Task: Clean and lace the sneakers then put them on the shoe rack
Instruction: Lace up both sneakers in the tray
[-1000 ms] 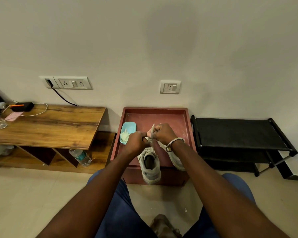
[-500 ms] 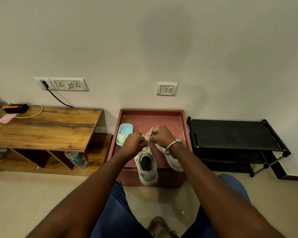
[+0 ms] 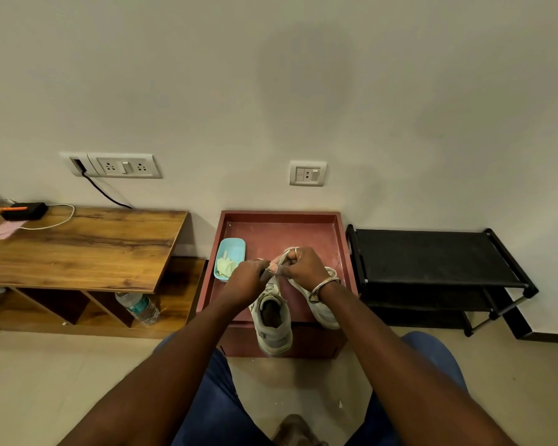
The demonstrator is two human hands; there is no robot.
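Low against the wall, a red tray (image 3: pixel 281 215) carries both sneakers. Over the nearer sneaker (image 3: pixel 273 329), heel toward the camera, the left hand (image 3: pixel 244 281) and right hand (image 3: pixel 303 268) meet, fingers curled and pinching the lace (image 3: pixel 282 259). I judge lacing is midway (cleaning looks done, going by the cloth (image 3: pixel 224 267) in the blue dish (image 3: pixel 234 249)). The second sneaker (image 3: pixel 324 312) is half hidden under the wrist. Neither is on the shoe rack (image 3: pixel 432 255) yet. No brand reads, and the bottle (image 3: pixel 139 309) label is too small.

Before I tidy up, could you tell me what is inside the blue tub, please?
A crumpled pale cloth lies in the blue tub; whatever is beneath it is hidden.
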